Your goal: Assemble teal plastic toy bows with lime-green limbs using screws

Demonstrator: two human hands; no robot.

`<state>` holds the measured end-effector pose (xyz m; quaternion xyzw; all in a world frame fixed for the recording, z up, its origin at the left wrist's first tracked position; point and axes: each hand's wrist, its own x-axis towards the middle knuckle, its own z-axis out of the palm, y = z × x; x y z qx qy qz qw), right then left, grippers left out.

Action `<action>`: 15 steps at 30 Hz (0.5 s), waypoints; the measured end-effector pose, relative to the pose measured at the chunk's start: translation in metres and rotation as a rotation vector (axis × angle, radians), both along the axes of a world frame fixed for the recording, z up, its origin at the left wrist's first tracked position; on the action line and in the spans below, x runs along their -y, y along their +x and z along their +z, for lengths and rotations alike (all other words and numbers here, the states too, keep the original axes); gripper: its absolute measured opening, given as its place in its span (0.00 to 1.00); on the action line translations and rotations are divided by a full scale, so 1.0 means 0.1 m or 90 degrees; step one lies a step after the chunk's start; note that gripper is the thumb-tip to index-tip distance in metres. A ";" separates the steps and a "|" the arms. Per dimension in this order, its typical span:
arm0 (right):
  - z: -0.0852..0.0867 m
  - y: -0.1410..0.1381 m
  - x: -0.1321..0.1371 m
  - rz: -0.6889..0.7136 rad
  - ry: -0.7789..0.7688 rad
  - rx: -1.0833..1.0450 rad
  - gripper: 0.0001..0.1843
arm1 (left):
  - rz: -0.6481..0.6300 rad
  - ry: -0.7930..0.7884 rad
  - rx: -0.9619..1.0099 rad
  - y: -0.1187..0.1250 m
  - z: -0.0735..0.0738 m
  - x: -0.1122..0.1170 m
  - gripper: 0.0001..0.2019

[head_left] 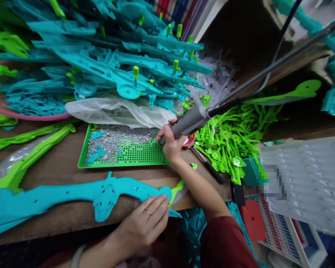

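Note:
My right hand is wrapped round a grey electric screwdriver, held over the right end of a green perforated tray. Small metal screws are heaped in that tray, with a few blue plastic bits among them. Along the table's front edge lies a long blue plastic toy-gun-shaped part. My left hand, with a ring on one finger, rests flat on its right end, fingers stretched and close together. The left thumb is hidden. The screwdriver's tip is hidden behind my right hand.
Blue plastic parts are piled high at the back, partly in a pink basket. Lime-green parts lie heaped at right, near a black-handled tool. A cable runs from the screwdriver to the upper right. A translucent bag lies behind the tray.

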<state>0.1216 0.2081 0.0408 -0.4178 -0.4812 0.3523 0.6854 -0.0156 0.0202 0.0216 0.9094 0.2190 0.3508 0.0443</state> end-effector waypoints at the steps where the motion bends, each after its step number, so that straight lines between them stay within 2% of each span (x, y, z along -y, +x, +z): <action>1: 0.02 -0.01 -0.01 -0.015 -0.007 0.012 0.18 | 0.025 -0.008 0.005 0.02 0.00 -0.01 0.13; 3: 0.13 -0.02 0.03 -0.045 -0.012 0.026 0.19 | 0.063 -0.018 0.015 0.04 0.00 -0.04 0.14; 5: 0.33 0.02 0.20 -0.074 -0.006 0.020 0.19 | 0.069 -0.008 0.017 0.05 0.02 -0.06 0.15; 8: 0.68 0.14 0.73 -0.068 0.007 0.007 0.19 | 0.031 0.013 -0.001 0.04 0.02 -0.08 0.15; 10: 0.86 0.22 1.18 0.012 0.003 0.012 0.17 | 0.010 0.002 -0.006 0.03 0.00 -0.09 0.15; 12: 0.91 0.29 1.60 0.064 -0.018 0.033 0.16 | -0.004 -0.012 -0.003 0.02 -0.03 -0.09 0.15; 15: 0.75 0.38 2.03 0.068 -0.005 0.055 0.19 | -0.015 -0.016 -0.001 0.01 -0.04 -0.09 0.14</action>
